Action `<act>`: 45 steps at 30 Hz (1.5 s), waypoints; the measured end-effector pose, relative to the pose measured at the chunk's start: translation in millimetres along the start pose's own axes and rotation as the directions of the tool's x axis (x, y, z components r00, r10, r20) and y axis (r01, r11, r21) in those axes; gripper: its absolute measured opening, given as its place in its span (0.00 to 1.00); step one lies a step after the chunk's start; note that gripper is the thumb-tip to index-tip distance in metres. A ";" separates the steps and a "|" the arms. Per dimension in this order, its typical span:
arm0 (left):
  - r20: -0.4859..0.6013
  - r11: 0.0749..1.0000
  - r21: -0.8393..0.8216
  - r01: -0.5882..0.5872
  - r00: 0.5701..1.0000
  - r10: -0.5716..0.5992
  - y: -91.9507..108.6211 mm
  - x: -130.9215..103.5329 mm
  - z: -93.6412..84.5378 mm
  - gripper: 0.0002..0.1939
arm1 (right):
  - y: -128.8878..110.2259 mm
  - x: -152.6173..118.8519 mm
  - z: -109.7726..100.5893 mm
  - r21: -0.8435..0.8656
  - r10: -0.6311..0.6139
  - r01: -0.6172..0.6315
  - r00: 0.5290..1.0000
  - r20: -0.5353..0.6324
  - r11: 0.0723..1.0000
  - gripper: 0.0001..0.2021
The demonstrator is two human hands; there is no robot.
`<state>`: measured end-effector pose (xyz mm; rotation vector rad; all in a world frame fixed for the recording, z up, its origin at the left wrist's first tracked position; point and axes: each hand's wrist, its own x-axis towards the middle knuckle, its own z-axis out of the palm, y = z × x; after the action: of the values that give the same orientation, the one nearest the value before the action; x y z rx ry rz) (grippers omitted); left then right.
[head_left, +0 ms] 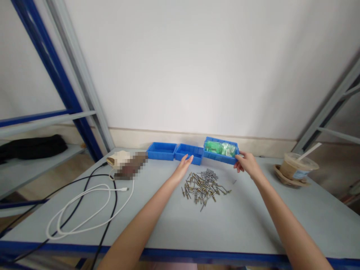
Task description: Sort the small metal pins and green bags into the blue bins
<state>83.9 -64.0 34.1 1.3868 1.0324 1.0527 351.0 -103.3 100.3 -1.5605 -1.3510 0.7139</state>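
My right hand (246, 165) grips the right end of a blue plastic bin (221, 157). Green packets and clear plastic bags with small pale pieces fill it, and it sits slightly askew, perhaps lifted a little. My left hand (182, 168) has its fingers extended at the front of the middle blue bin (196, 160), whose visible inside is bare; whether the fingertips touch it I cannot tell. To its left stands another blue bin (161, 154) with nothing visible inside. Between my forearms lies a loose pile of thin metal pins (204, 185), silver and brass-coloured.
A white cable (84, 231) and black cords (115, 198) loop over the table's left side, near a pale object (120, 159) and a blurred-out patch. At right, a plastic cup (298, 167) with a straw stands in a cardboard holder (289, 182). A wall rises behind the bins.
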 end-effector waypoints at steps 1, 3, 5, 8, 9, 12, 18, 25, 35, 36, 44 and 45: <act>-0.020 1.000 0.002 -0.001 1.000 0.001 -1.2 1.3 -1.7 0.38 | -0.8 0.4 -2.6 0.021 0.007 -0.007 1.000 -0.014 1.000 0.14; -0.043 1.000 -0.005 -0.007 0.999 0.007 -2.6 2.8 -3.4 0.35 | -1.2 2.0 -7.6 0.069 0.016 -0.013 0.999 -0.042 0.998 0.16; -0.037 1.000 -0.006 -0.006 0.999 0.006 -2.2 3.0 -3.4 0.34 | 0.0 4.0 -11.8 0.115 0.022 -0.015 0.998 -0.059 0.993 0.16; 0.029 1.000 0.017 -0.018 0.999 0.017 -0.6 3.6 -1.0 0.35 | 5.8 6.9 -14.4 0.176 0.038 -0.026 0.997 -0.066 0.984 0.17; 0.057 0.999 0.028 -0.021 0.998 0.019 -0.6 4.3 0.2 0.36 | 9.0 7.8 -14.0 0.194 0.045 -0.031 0.997 -0.068 0.981 0.17; 0.098 0.999 0.048 -0.015 0.995 0.010 -3.9 7.7 3.4 0.38 | 21.4 9.6 -9.7 0.243 0.070 -0.048 0.994 -0.084 0.969 0.19; -0.064 0.984 0.165 -0.074 0.994 0.086 -9.0 10.6 -6.7 0.31 | 45.2 7.0 -3.6 0.259 0.110 -0.087 0.991 -0.074 0.962 0.21; -0.357 0.593 0.803 -0.047 0.759 0.544 23.5 13.8 -68.0 0.14 | 48.8 5.1 -7.4 0.262 0.167 -0.151 0.985 -0.038 0.953 0.24; -0.278 0.303 0.929 0.213 0.941 0.191 27.7 63.3 -60.8 0.21 | 48.0 4.3 -9.9 0.213 0.148 -0.139 0.988 -0.030 0.967 0.24; -0.284 0.291 0.929 0.229 0.945 0.162 29.7 68.3 -58.8 0.21 | 48.4 5.0 -9.6 0.207 0.148 -0.139 0.988 -0.031 0.968 0.24; -0.297 0.260 0.929 0.264 0.950 0.094 32.5 85.0 -56.7 0.18 | 58.0 10.5 0.7 0.197 0.186 -0.190 0.982 0.042 0.962 0.16; -0.297 0.260 0.929 0.265 0.950 0.095 31.3 84.6 -56.3 0.18 | 58.9 10.6 1.3 0.195 0.186 -0.191 0.982 0.045 0.962 0.15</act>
<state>50.3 29.2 72.6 2.1239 2.2150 0.4310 377.5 -91.2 48.1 -1.5350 -1.1214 0.9594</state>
